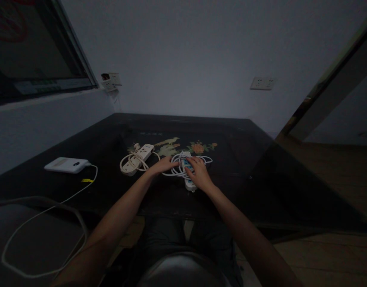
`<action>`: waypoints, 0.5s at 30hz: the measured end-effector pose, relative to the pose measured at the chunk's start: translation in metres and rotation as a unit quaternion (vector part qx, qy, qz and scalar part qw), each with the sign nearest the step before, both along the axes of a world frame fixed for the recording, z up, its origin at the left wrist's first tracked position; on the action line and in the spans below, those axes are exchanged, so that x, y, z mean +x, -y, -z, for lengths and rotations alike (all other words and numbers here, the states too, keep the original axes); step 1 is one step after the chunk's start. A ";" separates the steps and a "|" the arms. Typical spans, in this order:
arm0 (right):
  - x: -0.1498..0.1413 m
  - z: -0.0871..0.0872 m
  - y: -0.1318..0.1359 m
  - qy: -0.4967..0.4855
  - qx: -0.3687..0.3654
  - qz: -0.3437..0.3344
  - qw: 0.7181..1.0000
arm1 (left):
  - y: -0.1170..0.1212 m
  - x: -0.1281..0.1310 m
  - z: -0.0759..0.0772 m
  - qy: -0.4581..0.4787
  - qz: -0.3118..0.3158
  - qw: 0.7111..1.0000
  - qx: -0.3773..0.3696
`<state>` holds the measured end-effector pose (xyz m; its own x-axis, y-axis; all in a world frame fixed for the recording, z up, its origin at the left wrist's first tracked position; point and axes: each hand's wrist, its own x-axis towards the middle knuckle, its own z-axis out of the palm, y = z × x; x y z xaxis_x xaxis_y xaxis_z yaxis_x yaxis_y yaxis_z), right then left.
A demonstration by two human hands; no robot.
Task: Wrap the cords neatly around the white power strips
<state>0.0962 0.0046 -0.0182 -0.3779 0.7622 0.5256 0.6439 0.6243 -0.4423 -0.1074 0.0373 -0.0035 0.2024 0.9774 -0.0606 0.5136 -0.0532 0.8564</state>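
Observation:
A white power strip [190, 185] with blue sockets lies lengthwise on the dark table, in front of me. Its white cable [175, 173] is looped in a loose coil across it. At the coil's left side, my left hand [163, 165] is closed on the loops, thumb pointing right. From the right, my right hand [200, 174] curls over the strip and the coil, with fingers on the cable and thumb near the blue sockets. The fingertips are partly hidden among the loops. Left of my left hand rests a second power strip [146, 151], cream-coloured, with its own cable looped around it.
A white power bank-like box [66, 165] with a trailing white cable [48, 208] lies at the left, near a yellow tag [87, 180]. The dark table [231, 159] has a flower pattern and meets a wall with sockets [262, 83]. A window [40, 48] is at the left.

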 end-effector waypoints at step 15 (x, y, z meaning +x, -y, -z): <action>-0.002 -0.003 0.004 0.022 -0.023 0.041 0.999 | 0.015 0.001 -0.021 -0.258 -0.128 0.939 0.188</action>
<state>0.0939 0.0008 -0.0157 -0.3355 0.8139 0.4744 0.7108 0.5492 -0.4395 -0.1065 0.0227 0.0171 -0.0038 0.9617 0.2741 0.8926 -0.1203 0.4345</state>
